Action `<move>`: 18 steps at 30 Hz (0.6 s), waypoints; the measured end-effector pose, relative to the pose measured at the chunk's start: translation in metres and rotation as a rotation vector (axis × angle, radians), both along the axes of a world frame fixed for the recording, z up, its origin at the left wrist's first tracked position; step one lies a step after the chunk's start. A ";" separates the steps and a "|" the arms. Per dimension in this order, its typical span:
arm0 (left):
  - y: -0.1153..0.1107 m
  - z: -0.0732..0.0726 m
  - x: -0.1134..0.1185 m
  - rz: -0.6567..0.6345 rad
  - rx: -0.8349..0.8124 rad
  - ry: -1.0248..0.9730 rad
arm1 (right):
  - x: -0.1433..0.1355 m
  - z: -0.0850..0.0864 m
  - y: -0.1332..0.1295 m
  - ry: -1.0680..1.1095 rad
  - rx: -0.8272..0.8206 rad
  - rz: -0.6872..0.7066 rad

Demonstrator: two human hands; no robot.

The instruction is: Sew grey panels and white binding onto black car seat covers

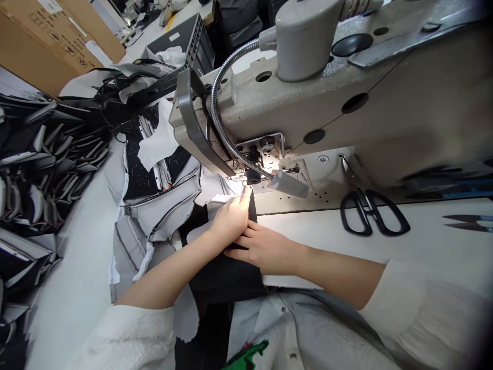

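Observation:
Black fabric (231,277) with grey-white pieces along its left lies under the sewing machine (246,123) and hangs over the table's front edge. My left hand (230,218) is closed on the fabric just in front of the presser foot (253,176), fingertips close to the lit needle area; its lower fingers are hidden. Beside it, my right hand (265,247) lies flat on the black fabric, fingers stretched out and slightly spread, touching the left hand. Grey lined panels (165,203) spread left of the needle.
Black-handled scissors (370,210) rest partly on the machine bed at the right, with thread snips (472,223) farther right. Stacked dark and grey pieces (46,169) crowd the left. Behind stand a cardboard box (50,46) and a grey crate (192,49). A flexible lamp (288,186) hangs near the needle.

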State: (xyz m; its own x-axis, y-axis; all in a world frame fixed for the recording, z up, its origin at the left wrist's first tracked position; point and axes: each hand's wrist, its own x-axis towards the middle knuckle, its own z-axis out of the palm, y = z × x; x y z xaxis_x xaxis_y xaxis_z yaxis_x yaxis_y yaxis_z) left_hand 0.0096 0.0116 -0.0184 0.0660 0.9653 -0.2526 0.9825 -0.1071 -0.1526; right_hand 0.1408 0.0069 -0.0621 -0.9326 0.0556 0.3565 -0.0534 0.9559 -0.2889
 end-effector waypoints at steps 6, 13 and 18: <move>0.005 0.012 -0.004 0.075 -0.026 -0.117 | -0.002 0.001 0.000 -0.007 -0.012 -0.042; 0.021 0.026 -0.008 0.128 -0.066 -0.515 | -0.013 -0.002 -0.005 0.024 0.003 -0.123; 0.019 0.022 -0.002 0.144 -0.030 -0.588 | -0.017 -0.005 -0.007 0.032 -0.011 -0.158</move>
State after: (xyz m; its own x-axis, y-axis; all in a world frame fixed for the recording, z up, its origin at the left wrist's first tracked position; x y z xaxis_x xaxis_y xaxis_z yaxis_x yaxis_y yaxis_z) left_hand 0.0076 0.0305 0.0033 0.0724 0.9679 -0.2405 0.9061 0.0369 0.4215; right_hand 0.1235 -0.0003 -0.0667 -0.9000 0.2046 0.3849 0.0878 0.9500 -0.2997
